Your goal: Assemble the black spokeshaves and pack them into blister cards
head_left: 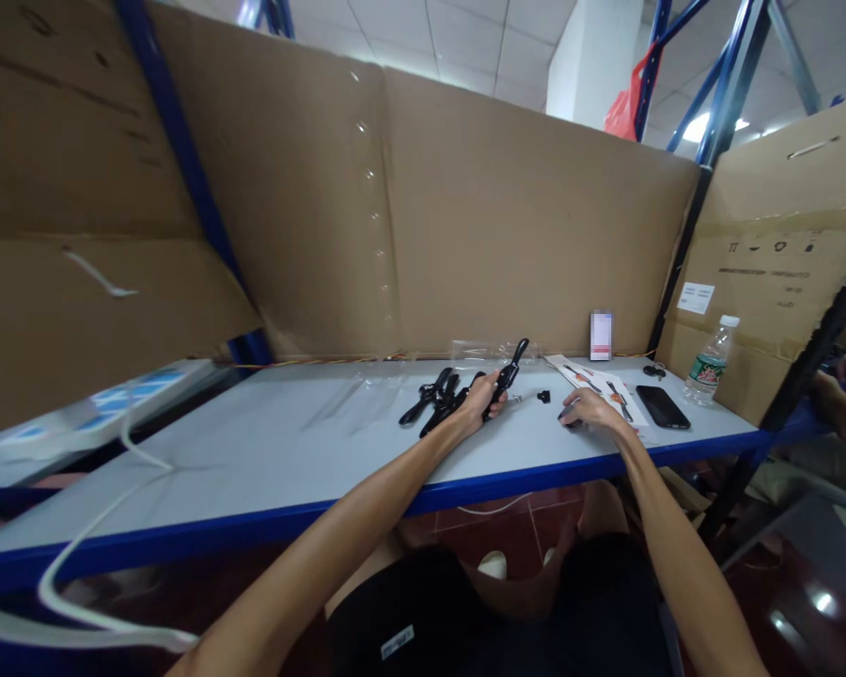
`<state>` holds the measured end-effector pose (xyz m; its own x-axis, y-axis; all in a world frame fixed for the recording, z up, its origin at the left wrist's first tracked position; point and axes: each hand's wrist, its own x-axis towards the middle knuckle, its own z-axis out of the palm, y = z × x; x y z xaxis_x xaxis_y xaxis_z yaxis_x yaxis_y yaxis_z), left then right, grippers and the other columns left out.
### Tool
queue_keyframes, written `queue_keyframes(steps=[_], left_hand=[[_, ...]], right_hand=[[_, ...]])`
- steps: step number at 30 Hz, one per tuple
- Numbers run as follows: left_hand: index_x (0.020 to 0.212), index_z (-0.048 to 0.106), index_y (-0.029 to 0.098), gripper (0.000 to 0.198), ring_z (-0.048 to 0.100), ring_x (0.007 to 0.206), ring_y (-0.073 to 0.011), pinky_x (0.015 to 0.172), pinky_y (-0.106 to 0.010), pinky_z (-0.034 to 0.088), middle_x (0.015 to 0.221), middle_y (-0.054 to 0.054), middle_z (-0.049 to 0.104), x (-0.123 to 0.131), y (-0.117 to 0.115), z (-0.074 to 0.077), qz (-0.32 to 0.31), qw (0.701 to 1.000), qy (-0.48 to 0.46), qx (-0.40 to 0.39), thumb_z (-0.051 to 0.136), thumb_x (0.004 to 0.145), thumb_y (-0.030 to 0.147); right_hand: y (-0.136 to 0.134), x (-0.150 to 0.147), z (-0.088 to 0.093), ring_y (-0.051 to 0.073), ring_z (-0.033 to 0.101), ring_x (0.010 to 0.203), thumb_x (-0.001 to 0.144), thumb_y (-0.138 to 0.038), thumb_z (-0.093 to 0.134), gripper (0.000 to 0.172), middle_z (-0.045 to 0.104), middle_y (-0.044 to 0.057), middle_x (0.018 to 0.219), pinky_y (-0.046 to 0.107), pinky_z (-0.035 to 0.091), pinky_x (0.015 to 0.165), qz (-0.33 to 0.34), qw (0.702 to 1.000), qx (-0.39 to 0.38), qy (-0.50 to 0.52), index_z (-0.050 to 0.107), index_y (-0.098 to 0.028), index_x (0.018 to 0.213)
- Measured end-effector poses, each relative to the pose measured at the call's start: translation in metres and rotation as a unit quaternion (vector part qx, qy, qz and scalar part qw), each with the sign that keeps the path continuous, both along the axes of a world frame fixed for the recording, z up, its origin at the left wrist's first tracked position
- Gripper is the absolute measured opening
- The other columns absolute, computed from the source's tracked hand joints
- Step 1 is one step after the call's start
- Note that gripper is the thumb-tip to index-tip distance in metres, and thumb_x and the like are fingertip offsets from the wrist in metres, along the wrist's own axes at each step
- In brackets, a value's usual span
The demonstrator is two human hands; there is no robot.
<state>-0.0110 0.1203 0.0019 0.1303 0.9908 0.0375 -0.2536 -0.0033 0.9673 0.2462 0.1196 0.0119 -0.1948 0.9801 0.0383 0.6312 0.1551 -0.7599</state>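
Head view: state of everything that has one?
Left hand, closed around a black strap, strap end raised.
Right hand, palm down on the table; grip unclear.
Loose black straps, lying flat.
Phone, flat, screen dark.
Water bottle, upright, capped.
Leaflet, lying flat.

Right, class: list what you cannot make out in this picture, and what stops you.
Head view: whatever lies under the right hand, covered by its fingers.
Head view: lower end of the black tool, wrapped by the left hand.
Head view: print on the leaflet, too small.
Head view: a co-worker's arm, cut off by the right edge.
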Motion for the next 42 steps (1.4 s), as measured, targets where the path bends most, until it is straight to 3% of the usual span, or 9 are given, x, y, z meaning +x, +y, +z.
queue_keyframes(steps=[4, 6, 10, 19, 24, 29, 32, 39, 42], left_hand=[[0.088, 0.055, 0.016, 0.038, 0.030, 0.035, -0.0063, 0.036, -0.019, 0.015, 0.054, 0.003, 0.046, -0.002, 0.001, 0.000, 0.000, 1.000, -0.007, -0.009, 0.043, 0.099, 0.050], [0.090, 0.055, 0.016, 0.039, 0.030, 0.035, -0.0062, 0.037, -0.019, 0.014, 0.054, 0.004, 0.046, -0.003, 0.002, 0.000, 0.006, 1.000, -0.013, -0.017, 0.041, 0.100, 0.050], [0.092, 0.055, 0.016, 0.037, 0.030, 0.035, -0.0061, 0.037, -0.019, 0.016, 0.055, 0.005, 0.045, -0.005, 0.003, -0.002, 0.028, 0.999, -0.038, -0.020, 0.044, 0.098, 0.051], [0.093, 0.055, 0.016, 0.019, 0.032, 0.036, -0.0067, 0.036, -0.019, 0.017, 0.055, 0.005, 0.046, -0.005, 0.003, 0.000, 0.064, 0.996, -0.054, -0.029, 0.050, 0.095, 0.034], [0.089, 0.052, 0.017, 0.013, 0.033, 0.036, -0.0060, 0.037, -0.018, 0.019, 0.056, 0.005, 0.046, -0.005, 0.001, 0.000, 0.073, 0.996, -0.039, -0.021, 0.048, 0.095, 0.027], [0.089, 0.046, 0.022, 0.011, 0.039, 0.039, -0.0080, 0.039, -0.018, 0.026, 0.056, 0.006, 0.047, -0.003, -0.003, 0.001, 0.085, 0.996, -0.024, 0.010, 0.045, 0.098, 0.028], [0.087, 0.046, 0.022, 0.011, 0.034, 0.036, -0.0070, 0.038, -0.017, 0.021, 0.054, 0.007, 0.044, -0.002, -0.005, 0.001, 0.083, 0.996, -0.016, 0.016, 0.049, 0.096, 0.029], [0.080, 0.047, 0.020, 0.015, 0.029, 0.035, -0.0059, 0.036, -0.017, 0.016, 0.052, 0.006, 0.043, -0.001, -0.006, 0.002, 0.069, 0.997, 0.001, 0.019, 0.046, 0.093, 0.028], [0.075, 0.043, 0.021, 0.019, 0.029, 0.035, -0.0056, 0.036, -0.017, 0.016, 0.052, 0.006, 0.043, -0.001, -0.005, 0.000, 0.066, 0.998, 0.001, 0.022, 0.046, 0.092, 0.029]], right_hand=[[0.014, -0.027, 0.017, 0.014, 0.058, 0.060, 0.061, -0.026, 0.075, 0.016, 0.067, 0.002, 0.064, 0.023, 0.040, 0.055, 0.071, 0.984, -0.008, 0.166, 0.068, -0.015, 0.070], [0.026, -0.049, 0.029, 0.014, 0.061, 0.068, 0.061, -0.028, 0.076, 0.019, 0.069, 0.003, 0.071, 0.023, 0.042, 0.058, 0.036, 0.969, 0.014, 0.245, 0.067, -0.016, 0.072], [0.047, -0.085, 0.039, 0.012, 0.060, 0.068, 0.062, -0.019, 0.072, 0.023, 0.070, 0.002, 0.073, 0.019, 0.034, 0.054, -0.061, 0.961, 0.019, 0.269, 0.068, -0.016, 0.084], [0.055, -0.099, 0.007, 0.011, 0.054, 0.059, 0.059, -0.015, 0.073, 0.009, 0.059, -0.004, 0.054, 0.020, 0.039, 0.055, -0.034, 0.962, -0.006, 0.272, 0.067, -0.015, 0.066], [0.057, -0.099, 0.002, 0.011, 0.053, 0.053, 0.058, -0.011, 0.080, 0.017, 0.056, -0.004, 0.050, 0.019, 0.038, 0.049, -0.031, 0.955, -0.030, 0.293, 0.064, -0.015, 0.064], [0.053, -0.101, 0.001, 0.012, 0.059, 0.057, 0.062, -0.008, 0.079, 0.017, 0.064, 0.001, 0.058, 0.021, 0.048, 0.053, -0.022, 0.937, -0.068, 0.341, 0.065, -0.015, 0.070], [0.053, -0.102, 0.001, 0.012, 0.059, 0.057, 0.065, -0.012, 0.079, 0.016, 0.065, 0.002, 0.061, 0.022, 0.050, 0.054, -0.034, 0.931, -0.069, 0.356, 0.065, -0.015, 0.070], [0.053, -0.104, 0.000, 0.008, 0.047, 0.053, 0.062, -0.028, 0.084, 0.021, 0.061, -0.003, 0.060, 0.020, 0.031, 0.046, -0.071, 0.934, -0.020, 0.350, 0.070, -0.016, 0.071], [0.051, -0.105, 0.001, 0.008, 0.048, 0.054, 0.063, -0.033, 0.083, 0.023, 0.062, -0.003, 0.062, 0.021, 0.029, 0.047, -0.069, 0.933, -0.013, 0.352, 0.071, -0.017, 0.074]])
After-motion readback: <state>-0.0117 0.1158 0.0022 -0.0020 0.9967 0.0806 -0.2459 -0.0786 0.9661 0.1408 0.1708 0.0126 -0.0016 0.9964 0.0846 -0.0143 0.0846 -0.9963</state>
